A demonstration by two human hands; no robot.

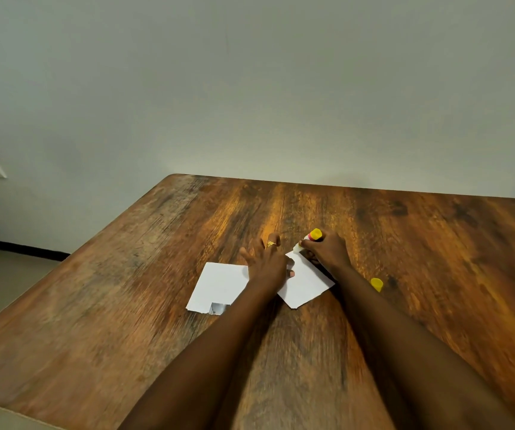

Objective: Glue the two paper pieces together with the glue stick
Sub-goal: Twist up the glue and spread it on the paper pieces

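Two papers lay apart: our right hand [324, 249] gripped the glue stick [307, 240] on the right paper [309, 283]; our spread left hand [265, 262] steadied it. Joining the left paper [222, 287] remained.

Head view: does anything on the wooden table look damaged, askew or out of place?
Mostly in order. The left white paper piece has a ragged near edge with a square notch, so it looks torn. The yellow glue-stick cap lies loose on the wooden table, beside the right forearm, where it could get knocked.
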